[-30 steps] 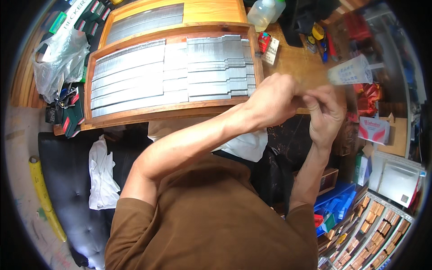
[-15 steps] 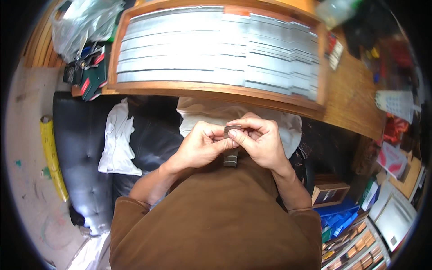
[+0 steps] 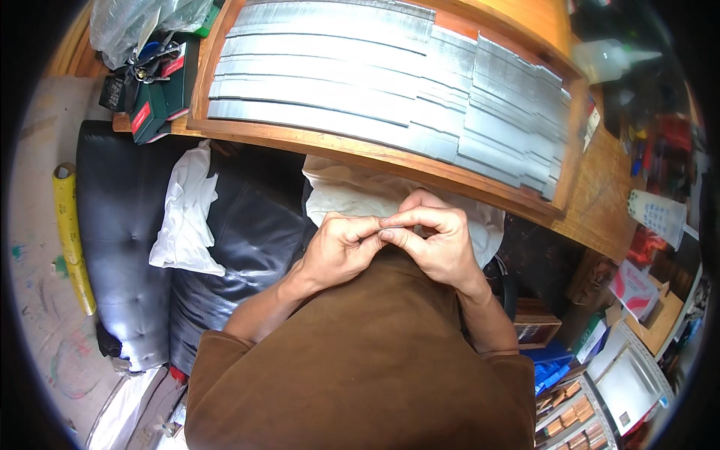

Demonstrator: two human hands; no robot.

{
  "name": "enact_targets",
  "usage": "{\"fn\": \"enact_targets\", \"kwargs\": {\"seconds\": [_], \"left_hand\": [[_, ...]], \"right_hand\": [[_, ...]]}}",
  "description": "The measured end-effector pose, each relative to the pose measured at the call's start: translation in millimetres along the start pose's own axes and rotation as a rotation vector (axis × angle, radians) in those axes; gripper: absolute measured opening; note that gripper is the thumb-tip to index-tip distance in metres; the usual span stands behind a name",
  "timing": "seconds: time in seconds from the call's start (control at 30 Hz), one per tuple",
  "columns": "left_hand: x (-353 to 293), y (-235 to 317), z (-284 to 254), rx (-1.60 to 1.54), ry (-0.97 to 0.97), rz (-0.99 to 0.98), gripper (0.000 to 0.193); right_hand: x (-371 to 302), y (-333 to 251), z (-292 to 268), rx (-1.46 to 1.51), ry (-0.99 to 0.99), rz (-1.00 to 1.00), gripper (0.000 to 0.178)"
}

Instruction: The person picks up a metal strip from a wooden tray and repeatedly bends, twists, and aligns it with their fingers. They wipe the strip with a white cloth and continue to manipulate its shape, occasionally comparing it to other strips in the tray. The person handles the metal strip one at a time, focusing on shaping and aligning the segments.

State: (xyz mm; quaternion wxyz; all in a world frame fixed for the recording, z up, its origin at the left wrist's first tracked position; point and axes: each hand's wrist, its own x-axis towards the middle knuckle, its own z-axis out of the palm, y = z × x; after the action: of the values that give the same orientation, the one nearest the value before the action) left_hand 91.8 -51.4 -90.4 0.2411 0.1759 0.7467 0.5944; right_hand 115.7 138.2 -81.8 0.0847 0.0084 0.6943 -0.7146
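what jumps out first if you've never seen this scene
The wooden tray of long grey metal strips across the top strikes first. Below it, left hand and right hand meet fingertip to fingertip over a white cloth, pinching something too small to tell.

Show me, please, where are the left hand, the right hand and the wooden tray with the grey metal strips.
left hand (image 3: 339, 251), head view, on the back of the hand.
right hand (image 3: 442, 244), head view, on the knuckles.
wooden tray (image 3: 360, 150), head view, on its near wooden rim.
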Motion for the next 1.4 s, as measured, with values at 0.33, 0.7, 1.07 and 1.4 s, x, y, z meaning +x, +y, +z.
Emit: {"fn": "enact_targets", "kwargs": {"seconds": [0.33, 0.7, 1.07, 1.4], "left_hand": [[4.0, -2.6, -0.5, 0.064, 0.023, 0.136, 0.017], [5.5, -4.7, -0.1, 0.073, 0.003, 0.145, 0.014], [14.8, -4.1, -2.5, 0.025, -0.107, 0.254, 0.023], [19.3, 1.0, -7.3, -0.042, -0.117, 0.204, 0.026]], "right_hand": [[-0.9, -1.0, -0.7, -0.065, -0.006, -0.060, 0.018], [-2.9, -4.7, 2.6, -0.093, 0.023, -0.060, 0.021], [-11.9, 4.3, 11.3, -0.248, 0.176, -0.413, 0.011], [-17.7, -12.0, -8.4, -0.084, 0.180, -0.146, 0.013]]}}
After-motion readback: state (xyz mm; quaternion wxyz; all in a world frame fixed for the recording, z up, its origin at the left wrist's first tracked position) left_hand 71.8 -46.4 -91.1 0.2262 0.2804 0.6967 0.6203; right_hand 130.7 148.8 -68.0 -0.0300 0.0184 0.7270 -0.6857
